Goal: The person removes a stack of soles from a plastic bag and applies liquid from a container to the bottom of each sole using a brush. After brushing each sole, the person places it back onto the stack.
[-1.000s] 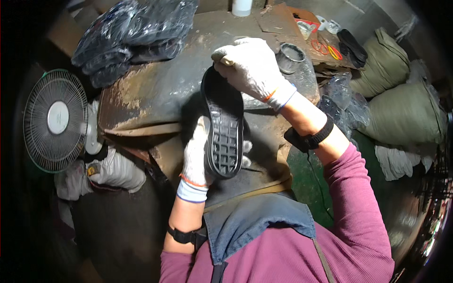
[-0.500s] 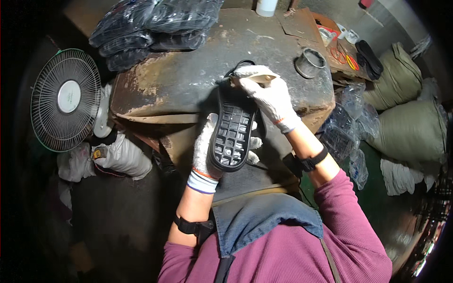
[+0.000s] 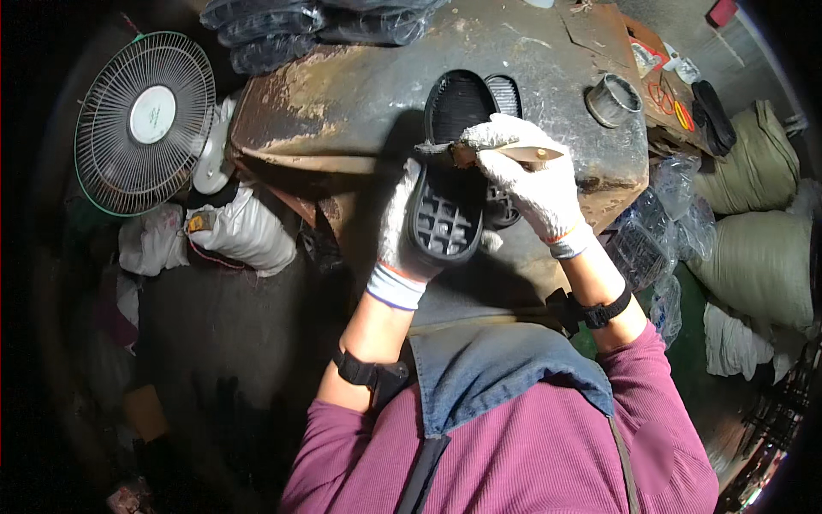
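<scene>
Head view: left of the left hand stands a fan (image 3: 152, 116), with a white sack (image 3: 244, 231) nearer that hand. Plastic-wrapped packs (image 3: 274, 19) lie beyond it on the table (image 3: 368, 98). The left hand (image 3: 398, 231), gloved, is curled around a black sole (image 3: 447, 224), tread side up, between the hands; its fingers are partly hidden underneath. A second sole (image 3: 507, 90) shows just behind; whether it is gripped cannot be told. The right hand (image 3: 541, 184), gloved, is closed on a brush (image 3: 533, 154) lying across the first sole. Right of it: a tin (image 3: 600, 104), then a green sack (image 3: 758, 265).
</scene>
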`<state>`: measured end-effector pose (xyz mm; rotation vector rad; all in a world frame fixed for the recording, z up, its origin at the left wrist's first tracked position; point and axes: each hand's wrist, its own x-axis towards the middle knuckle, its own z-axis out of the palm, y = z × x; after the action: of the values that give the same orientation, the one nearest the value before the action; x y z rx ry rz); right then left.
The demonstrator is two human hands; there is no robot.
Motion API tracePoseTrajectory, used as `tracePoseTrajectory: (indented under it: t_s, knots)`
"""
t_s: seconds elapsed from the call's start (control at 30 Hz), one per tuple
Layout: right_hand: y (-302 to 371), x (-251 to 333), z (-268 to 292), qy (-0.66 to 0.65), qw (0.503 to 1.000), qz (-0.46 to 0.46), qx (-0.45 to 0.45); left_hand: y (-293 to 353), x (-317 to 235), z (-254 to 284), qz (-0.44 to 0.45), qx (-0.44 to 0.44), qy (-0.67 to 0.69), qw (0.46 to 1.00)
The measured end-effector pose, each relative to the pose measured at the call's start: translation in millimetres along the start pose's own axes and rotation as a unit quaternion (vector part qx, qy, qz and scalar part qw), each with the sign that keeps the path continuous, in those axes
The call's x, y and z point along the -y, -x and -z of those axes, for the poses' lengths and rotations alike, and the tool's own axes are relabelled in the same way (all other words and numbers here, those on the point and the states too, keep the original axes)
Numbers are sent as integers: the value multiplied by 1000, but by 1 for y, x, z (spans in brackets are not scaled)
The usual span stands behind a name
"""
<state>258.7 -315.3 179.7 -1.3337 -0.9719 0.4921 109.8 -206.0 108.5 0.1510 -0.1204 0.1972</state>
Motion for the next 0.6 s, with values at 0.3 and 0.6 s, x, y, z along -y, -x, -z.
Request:
tracePoseTrajectory:
  t_s: [0.3,0.6]
  knots:
    - [45,8,-44,195,968,146,53,18,-39,5,-32,-82,-70,994]
    - [26,9,47,201,968,151,-23,208,-117,15,-388,-250,-77,884]
